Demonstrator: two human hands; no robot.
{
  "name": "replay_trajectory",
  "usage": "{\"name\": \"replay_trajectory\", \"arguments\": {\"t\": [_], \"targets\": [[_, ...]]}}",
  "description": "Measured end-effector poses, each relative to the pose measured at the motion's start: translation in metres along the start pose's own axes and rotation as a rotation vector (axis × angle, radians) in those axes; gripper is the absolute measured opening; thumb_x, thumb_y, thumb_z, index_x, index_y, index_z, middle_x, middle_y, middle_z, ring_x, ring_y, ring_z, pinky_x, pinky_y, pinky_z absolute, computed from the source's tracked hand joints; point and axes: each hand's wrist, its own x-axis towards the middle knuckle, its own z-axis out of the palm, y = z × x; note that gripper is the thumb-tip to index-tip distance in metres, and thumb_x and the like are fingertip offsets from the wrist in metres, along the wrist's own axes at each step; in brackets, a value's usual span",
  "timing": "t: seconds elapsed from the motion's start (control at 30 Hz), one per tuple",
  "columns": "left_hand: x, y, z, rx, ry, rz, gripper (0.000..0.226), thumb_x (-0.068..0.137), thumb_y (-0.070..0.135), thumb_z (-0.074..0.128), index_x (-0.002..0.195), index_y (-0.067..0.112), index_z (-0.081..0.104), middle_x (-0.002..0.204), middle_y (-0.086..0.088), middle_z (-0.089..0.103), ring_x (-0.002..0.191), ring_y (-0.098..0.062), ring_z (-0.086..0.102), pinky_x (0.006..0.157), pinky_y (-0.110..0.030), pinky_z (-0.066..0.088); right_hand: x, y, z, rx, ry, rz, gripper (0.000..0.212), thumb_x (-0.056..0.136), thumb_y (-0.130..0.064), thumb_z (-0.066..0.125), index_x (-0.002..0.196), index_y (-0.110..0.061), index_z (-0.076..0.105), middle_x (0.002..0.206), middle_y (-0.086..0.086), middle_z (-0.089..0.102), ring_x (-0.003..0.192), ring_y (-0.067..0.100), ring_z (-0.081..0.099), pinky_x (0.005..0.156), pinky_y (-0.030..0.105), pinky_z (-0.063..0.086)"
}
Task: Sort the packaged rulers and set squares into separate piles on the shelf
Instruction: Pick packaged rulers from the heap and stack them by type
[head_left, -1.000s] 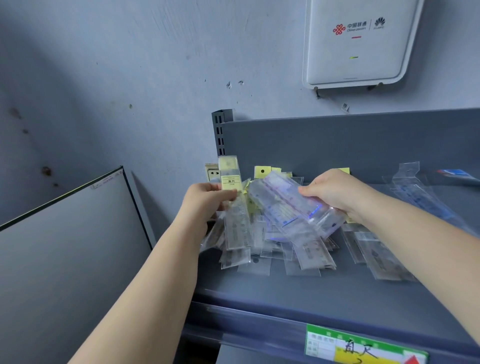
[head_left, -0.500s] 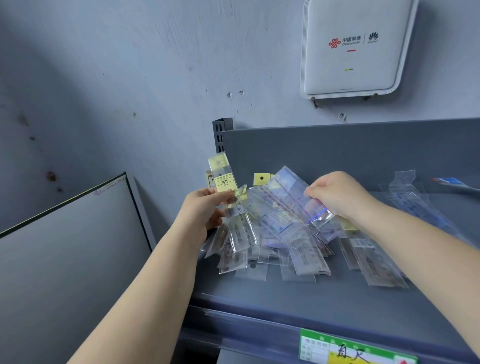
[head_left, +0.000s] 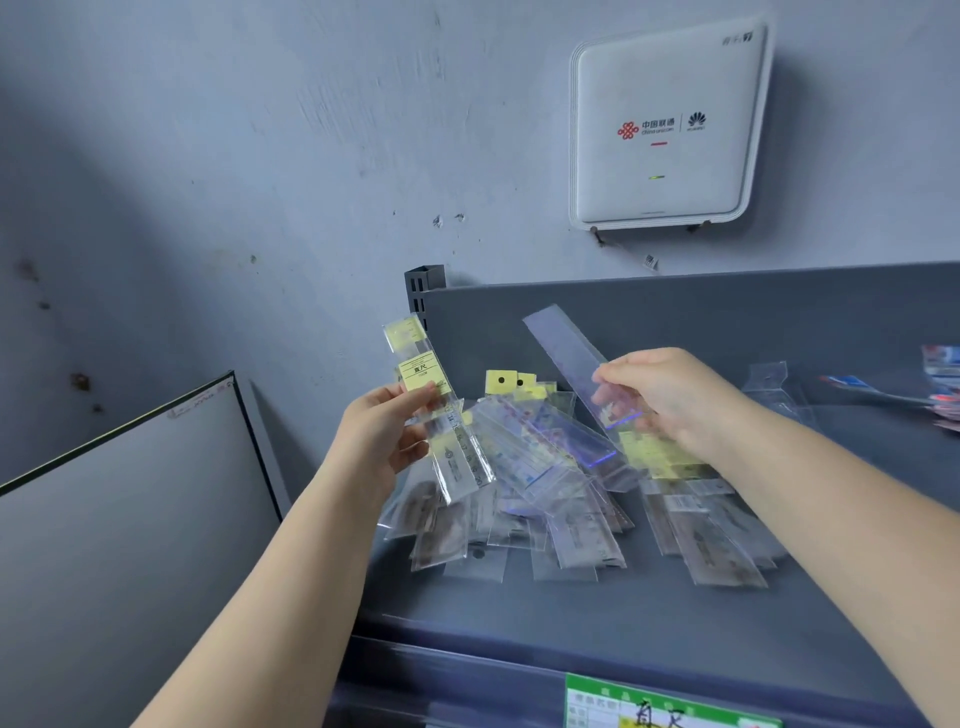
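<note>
The left hand (head_left: 387, 434) pinches a packaged ruler (head_left: 436, 410) with a yellow label between thumb and fingers, holding it nearly upright above the left edge of the heap of packages (head_left: 545, 499). The right hand (head_left: 670, 397) grips a second packaged ruler (head_left: 576, 364), clear and long, tilted so its far end points up and to the left over the back of the heap. The heap itself lies on the grey shelf (head_left: 623, 613), a loose spread of transparent sleeves, some with yellow header cards poking up at its rear; which of them hold set squares cannot be told. To the right of the heap, more clear packets (head_left: 769, 384) lie near the shelf's back panel. Above the heap, on the wall, hangs a white router box (head_left: 665, 124). Left of the heap stands a dark-framed panel (head_left: 130, 519), and on the shelf's front edge below the heap sits a green price label (head_left: 665, 706).
</note>
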Motion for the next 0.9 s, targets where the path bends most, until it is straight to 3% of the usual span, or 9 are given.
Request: {"name": "replay_trajectory", "arguments": {"t": [0.2,0.33,0.53,0.67,0.8,0.9], "targets": [[-0.006,0.012,0.019,0.040,-0.084,0.004,0.010,0.085,0.012,0.067,0.083,0.012,0.056,0.064,0.001,0.066,0.047,-0.013,0.046,0.044,-0.019,0.044,-0.002,-0.012,-0.019,0.241,-0.037,0.080,0.011,0.088,-0.005,0.057,0.080,-0.010,0.062,0.058,-0.002,0.070,0.054,0.009,0.051,0.056,0.022,0.038],[-0.019,0.026,0.052,0.072,-0.197,0.039,0.014,0.082,0.007,0.068,0.077,0.011,0.055,0.054,0.002,0.064,0.039,-0.008,0.043,0.037,-0.015,0.039,-0.008,-0.015,-0.045,0.332,-0.037,0.091,0.012,0.087,0.002,0.056,0.086,-0.008,0.061,0.061,0.000,0.071,0.043,0.004,0.058,0.047,0.017,0.045],[-0.039,0.023,0.119,0.305,-0.332,0.116,0.017,0.079,0.010,0.074,0.075,0.009,0.057,0.069,-0.005,0.065,0.043,-0.008,0.054,0.043,-0.018,0.048,-0.026,-0.005,-0.096,0.305,0.077,0.069,0.013,0.084,0.006,0.059,0.086,-0.007,0.063,0.069,0.004,0.071,0.046,0.006,0.062,0.045,0.014,0.048],[-0.050,0.013,0.152,0.454,-0.388,0.104,0.020,0.078,0.013,0.076,0.072,0.005,0.058,0.071,-0.010,0.065,0.057,-0.022,0.057,0.057,-0.029,0.057,-0.037,0.004,-0.125,0.242,0.164,0.072,0.018,0.084,0.008,0.058,0.087,-0.009,0.063,0.077,0.004,0.070,0.055,0.009,0.060,0.055,0.018,0.045],[-0.052,0.005,0.174,0.594,-0.392,0.115,0.021,0.078,0.016,0.076,0.070,0.004,0.061,0.065,-0.006,0.064,0.037,-0.009,0.054,0.043,-0.019,0.051,-0.047,0.008,-0.148,0.233,0.216,0.046,0.021,0.084,0.007,0.057,0.089,-0.012,0.063,0.083,0.002,0.069,0.063,0.010,0.056,0.060,0.020,0.040],[-0.047,-0.001,0.183,0.759,-0.353,0.150,0.025,0.079,0.020,0.075,0.067,0.005,0.061,0.064,-0.007,0.065,0.047,-0.015,0.058,0.046,-0.021,0.052,-0.050,0.007,-0.158,0.201,0.222,-0.018,0.021,0.084,0.007,0.058,0.087,-0.013,0.062,0.085,0.005,0.069,0.069,0.013,0.060,0.071,0.023,0.046]]}}
